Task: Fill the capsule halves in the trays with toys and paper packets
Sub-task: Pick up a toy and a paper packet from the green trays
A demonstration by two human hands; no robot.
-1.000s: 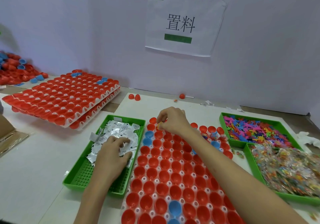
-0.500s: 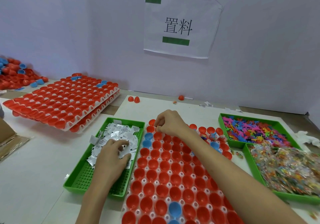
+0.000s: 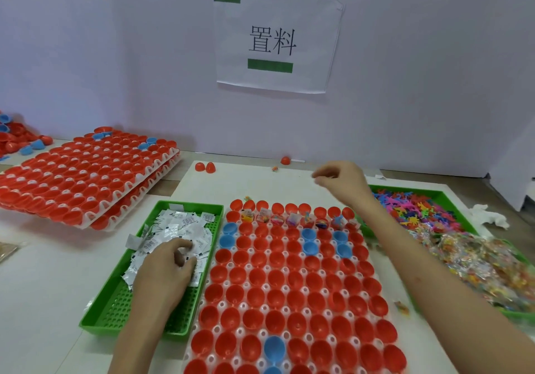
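The left hand (image 3: 162, 269) is gripping paper packets (image 3: 185, 223) just beside the capsule tray (image 3: 222, 304) for short reach; the blurred right hand (image 3: 341, 184) I cannot tell.

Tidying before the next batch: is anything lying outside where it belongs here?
Yes. Three red capsule halves lie loose on the table beyond the filling tray, a wrapped toy lies on the table right of that tray, and one paper packet hangs over the rim of the green bin.
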